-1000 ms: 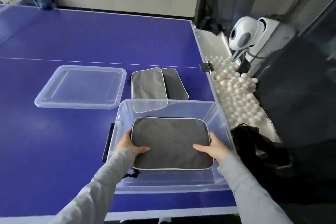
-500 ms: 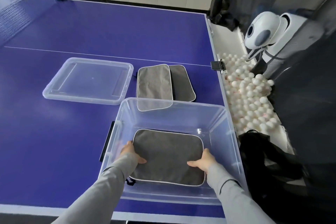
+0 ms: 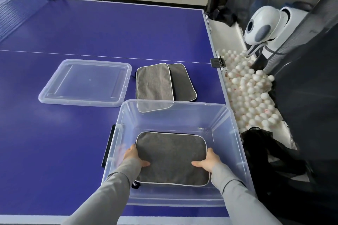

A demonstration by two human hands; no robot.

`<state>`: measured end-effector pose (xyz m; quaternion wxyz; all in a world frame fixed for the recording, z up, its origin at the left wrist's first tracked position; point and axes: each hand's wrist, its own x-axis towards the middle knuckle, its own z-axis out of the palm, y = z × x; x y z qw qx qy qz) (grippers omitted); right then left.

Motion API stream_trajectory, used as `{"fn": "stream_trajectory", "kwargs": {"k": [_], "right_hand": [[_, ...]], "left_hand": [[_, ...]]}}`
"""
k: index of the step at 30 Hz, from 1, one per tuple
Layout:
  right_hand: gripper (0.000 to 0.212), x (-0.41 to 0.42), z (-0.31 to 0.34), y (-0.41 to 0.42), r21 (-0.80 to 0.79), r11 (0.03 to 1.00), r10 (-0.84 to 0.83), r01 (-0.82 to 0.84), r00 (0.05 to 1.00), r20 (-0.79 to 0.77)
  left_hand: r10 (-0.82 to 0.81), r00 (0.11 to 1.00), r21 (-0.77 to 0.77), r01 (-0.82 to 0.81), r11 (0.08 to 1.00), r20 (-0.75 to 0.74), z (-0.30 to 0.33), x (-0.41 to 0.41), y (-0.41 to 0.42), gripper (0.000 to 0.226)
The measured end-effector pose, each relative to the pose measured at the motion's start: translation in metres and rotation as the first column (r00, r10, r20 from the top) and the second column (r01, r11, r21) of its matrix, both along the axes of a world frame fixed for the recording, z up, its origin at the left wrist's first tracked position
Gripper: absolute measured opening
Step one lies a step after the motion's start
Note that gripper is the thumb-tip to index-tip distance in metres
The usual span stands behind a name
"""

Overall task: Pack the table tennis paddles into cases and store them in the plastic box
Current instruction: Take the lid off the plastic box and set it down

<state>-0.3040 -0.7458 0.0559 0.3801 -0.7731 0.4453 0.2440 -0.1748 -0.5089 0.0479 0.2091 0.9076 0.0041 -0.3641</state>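
A grey paddle case [image 3: 171, 155] with white piping lies flat deep inside the clear plastic box [image 3: 236, 144]. My left hand [image 3: 133, 156] grips its left edge, thumb on top. My right hand [image 3: 208, 160] grips its right edge the same way. Behind the box, two more grey cases [image 3: 155, 82] lie overlapping on the blue table, the lighter one on top of the darker one [image 3: 183, 82]. No bare paddle is in view.
The box's clear lid [image 3: 86, 82] lies on the table to the left of the two cases. A trough of several white balls [image 3: 254, 95] runs along the table's right edge, with a white ball machine [image 3: 261, 23] behind it. A black bag [image 3: 265, 151] sits right of the box.
Both hands have lowered the case from near the box's rim down to its bottom. The view has tilted up a little.
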Motion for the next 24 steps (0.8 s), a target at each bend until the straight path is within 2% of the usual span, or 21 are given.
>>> {"fn": "stream_trajectory", "kwargs": {"k": [5, 8, 13, 17, 20, 24], "right_hand": [[0.080, -0.002, 0.008, 0.002, -0.072, 0.997, 0.035, -0.031, 0.998, 0.045], [0.083, -0.001, 0.019, 0.000, -0.162, 0.985, 0.073, -0.055, 0.991, 0.111], [0.075, 0.006, 0.037, -0.004, -0.269, 0.955, 0.186, -0.124, 0.957, 0.221], [0.068, 0.018, 0.055, -0.003, -0.452, 0.866, 0.355, -0.215, 0.901, 0.251], [0.069, 0.036, 0.071, 0.003, -0.572, 0.772, 0.489, -0.277, 0.834, 0.256], [0.072, 0.066, 0.091, 0.024, -0.630, 0.683, 0.632, -0.368, 0.730, 0.259]], "left_hand": [[-0.036, 0.998, -0.020, 0.037, 0.999, 0.050, 0.004, -0.006, -0.002, 0.100], [-0.133, 0.977, -0.016, 0.138, 0.990, 0.167, 0.011, -0.011, -0.005, 0.107], [-0.387, 0.860, 0.129, 0.365, 0.922, 0.334, 0.033, -0.005, -0.021, 0.101], [-0.527, 0.721, 0.247, 0.467, 0.849, 0.449, 0.060, 0.007, -0.030, 0.095], [-0.541, 0.641, 0.302, 0.452, 0.839, 0.545, 0.085, 0.016, -0.029, 0.090], [-0.439, 0.620, 0.281, 0.341, 0.897, 0.650, 0.113, 0.022, -0.004, 0.087]]}}
